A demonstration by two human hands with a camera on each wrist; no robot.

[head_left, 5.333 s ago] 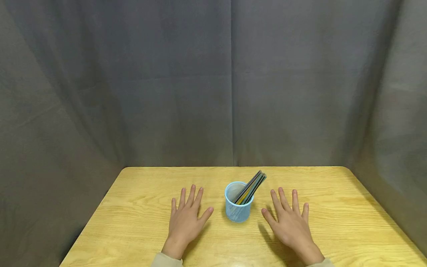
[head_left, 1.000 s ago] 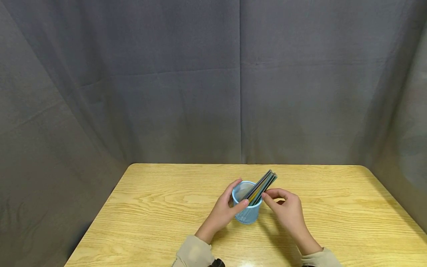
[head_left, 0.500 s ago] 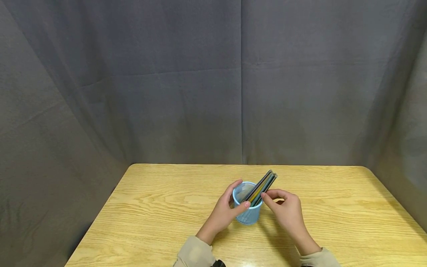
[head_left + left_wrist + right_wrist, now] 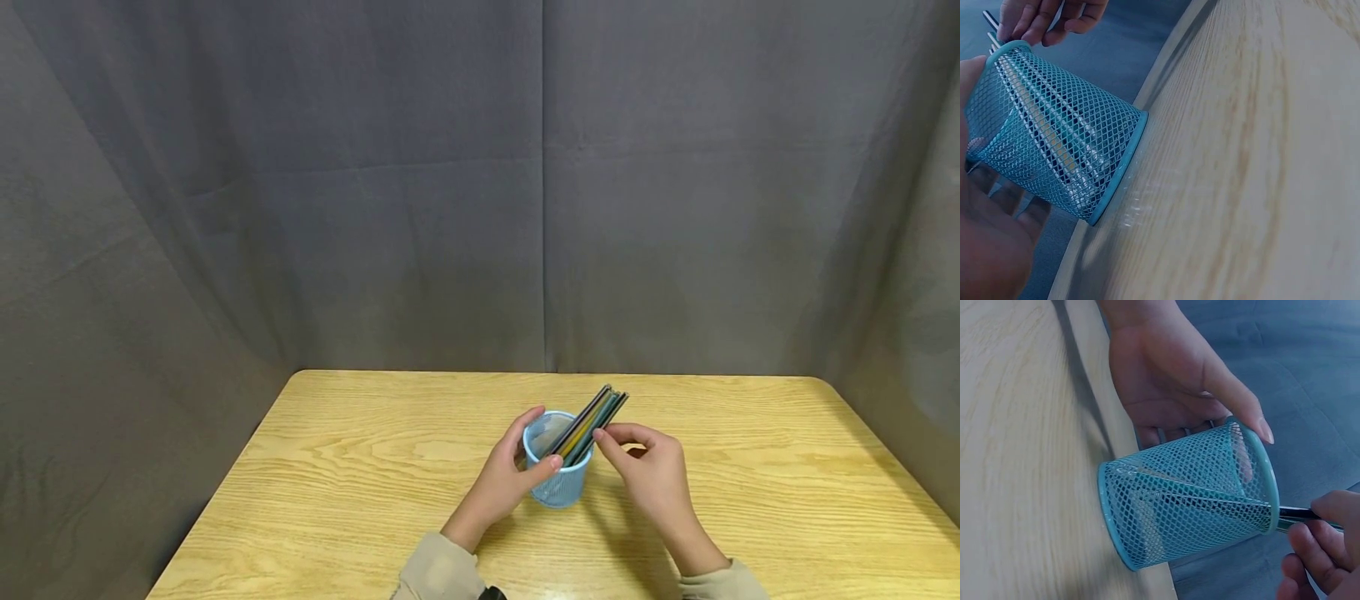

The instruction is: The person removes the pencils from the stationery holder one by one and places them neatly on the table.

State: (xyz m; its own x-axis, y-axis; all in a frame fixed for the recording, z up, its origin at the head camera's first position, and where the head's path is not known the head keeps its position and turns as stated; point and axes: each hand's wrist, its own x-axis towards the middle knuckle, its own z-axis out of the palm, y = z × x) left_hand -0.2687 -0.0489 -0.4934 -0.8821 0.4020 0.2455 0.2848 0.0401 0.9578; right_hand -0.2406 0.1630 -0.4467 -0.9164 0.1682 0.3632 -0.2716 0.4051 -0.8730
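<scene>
A light blue mesh pencil cup [image 4: 558, 488] stands upright on the wooden table, with several pencils [image 4: 587, 422] leaning to its right side. My left hand [image 4: 504, 473] grips the cup from the left, thumb over the near rim and fingers round the far side. At the right rim my right hand [image 4: 654, 473] pinches a dark pencil [image 4: 621, 403] between thumb and forefinger. In the right wrist view this black pencil [image 4: 1297, 513] runs from the mesh to the fingertips. Through the mesh in the left wrist view, the pencils' lower ends reach the cup [image 4: 1072, 125] bottom.
The wood-grain table [image 4: 337, 467] extends on both sides of the cup. Grey cloth [image 4: 420, 208] hangs behind the table's far edge and along both sides. A small black object [image 4: 492, 593] shows beside the left sleeve [image 4: 438, 568].
Both hands have moved from lying spread beside the cup to the cup and pencils. In the last half second the right hand has shifted slightly right, drawing the dark pencil away from the bunch.
</scene>
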